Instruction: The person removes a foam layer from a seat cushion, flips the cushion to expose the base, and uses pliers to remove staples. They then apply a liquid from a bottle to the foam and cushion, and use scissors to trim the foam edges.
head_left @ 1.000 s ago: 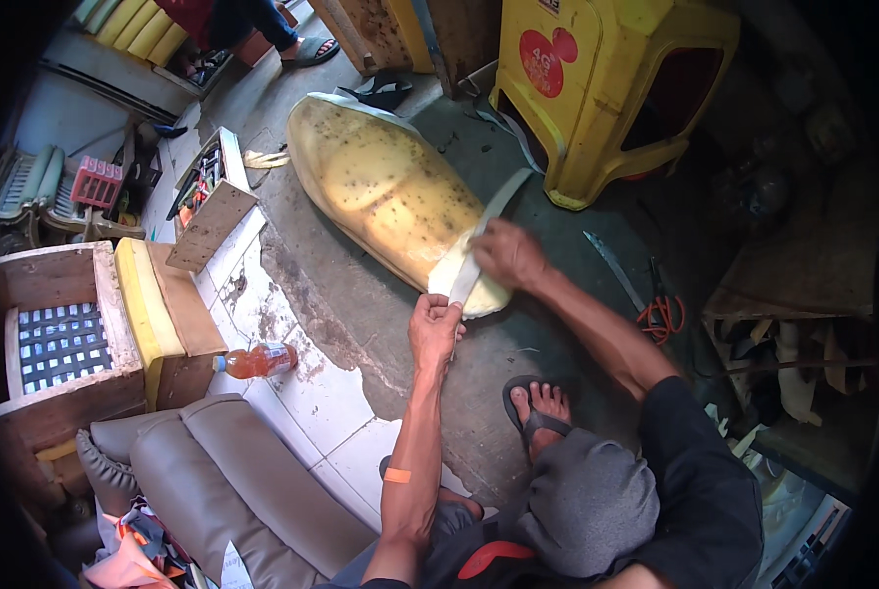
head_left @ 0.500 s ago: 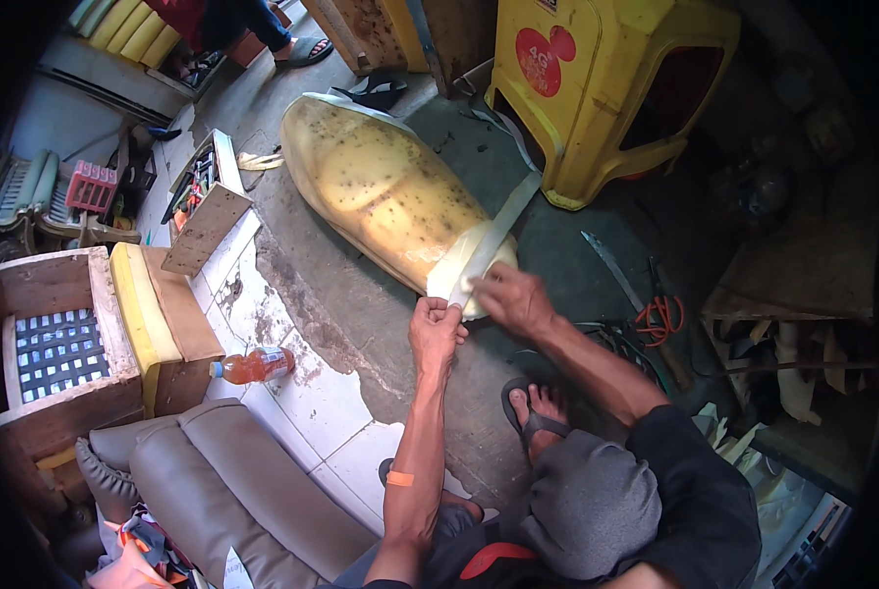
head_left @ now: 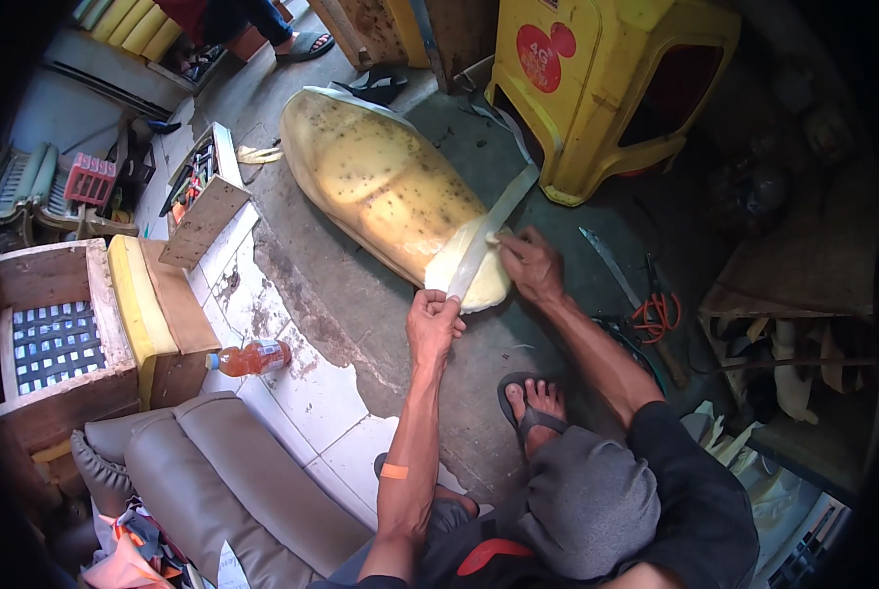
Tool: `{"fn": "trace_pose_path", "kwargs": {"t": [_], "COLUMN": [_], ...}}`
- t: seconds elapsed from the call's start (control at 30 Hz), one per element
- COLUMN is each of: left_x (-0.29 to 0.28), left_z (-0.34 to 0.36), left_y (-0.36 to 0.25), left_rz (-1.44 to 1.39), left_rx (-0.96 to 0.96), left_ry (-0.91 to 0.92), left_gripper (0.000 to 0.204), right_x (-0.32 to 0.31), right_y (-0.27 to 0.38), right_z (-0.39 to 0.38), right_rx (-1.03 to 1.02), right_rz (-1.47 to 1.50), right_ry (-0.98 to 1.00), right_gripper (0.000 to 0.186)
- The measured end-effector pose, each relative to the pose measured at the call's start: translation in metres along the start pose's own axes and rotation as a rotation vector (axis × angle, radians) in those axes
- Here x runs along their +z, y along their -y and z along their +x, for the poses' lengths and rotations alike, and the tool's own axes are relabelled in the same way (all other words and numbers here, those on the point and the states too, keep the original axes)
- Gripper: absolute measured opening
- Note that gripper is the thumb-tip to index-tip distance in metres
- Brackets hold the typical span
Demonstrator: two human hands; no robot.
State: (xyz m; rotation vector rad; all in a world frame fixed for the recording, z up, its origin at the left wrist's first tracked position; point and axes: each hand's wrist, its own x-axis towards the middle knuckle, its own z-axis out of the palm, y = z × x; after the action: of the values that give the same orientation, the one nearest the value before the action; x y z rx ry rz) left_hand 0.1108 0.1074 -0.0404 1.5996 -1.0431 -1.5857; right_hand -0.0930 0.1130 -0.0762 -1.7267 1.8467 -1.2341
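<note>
A long, yellowed foam cushion (head_left: 381, 187) with dark specks lies on the concrete floor, its near end of whiter foam (head_left: 484, 285). Across that end runs a pale, flat strip (head_left: 503, 208), which trails away toward the yellow stool. My left hand (head_left: 434, 324) pinches the strip's near end between thumb and fingers, at the cushion's edge. Fingers closed, my right hand (head_left: 532, 263) is at the strip's right edge, over the white foam. Something small and pale shows at its fingertips, too small to name.
A yellow plastic stool (head_left: 597, 108) stands beyond the cushion. Right of my right arm lie a long blade (head_left: 608, 260) and orange-handled scissors (head_left: 658, 312). At left are a bottle of amber liquid (head_left: 251, 357), a wooden tool box (head_left: 207, 201) and a grey padded seat (head_left: 233, 481). Another person's foot (head_left: 305, 47) is far off.
My right hand has moved up and right along the strip, away from my left hand. My left hand still holds the strip's near end, slightly higher in view.
</note>
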Motion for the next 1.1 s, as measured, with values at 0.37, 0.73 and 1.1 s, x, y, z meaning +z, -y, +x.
{"fn": "trace_pose_path", "kwargs": {"t": [0.37, 0.73, 1.1], "left_x": [-0.085, -0.344, -0.220], "left_z": [0.002, 0.069, 0.025], "left_y": [0.018, 0.047, -0.009], "left_rz": [0.098, 0.293, 0.659], "left_rx": [-0.081, 0.234, 0.679], "left_ry": [-0.203, -1.322, -0.450], "left_gripper": [0.044, 0.109, 0.027], "right_x": [-0.045, -0.076, -0.053], "right_y": [0.053, 0.066, 0.111], "right_z": [-0.035, -0.039, -0.014], "right_rx": [0.323, 0.456, 0.213], "right_rz": [0.196, 0.273, 0.276], "right_ry": [-0.054, -0.035, 0.169], "right_gripper": [0.023, 0.027, 0.026]}}
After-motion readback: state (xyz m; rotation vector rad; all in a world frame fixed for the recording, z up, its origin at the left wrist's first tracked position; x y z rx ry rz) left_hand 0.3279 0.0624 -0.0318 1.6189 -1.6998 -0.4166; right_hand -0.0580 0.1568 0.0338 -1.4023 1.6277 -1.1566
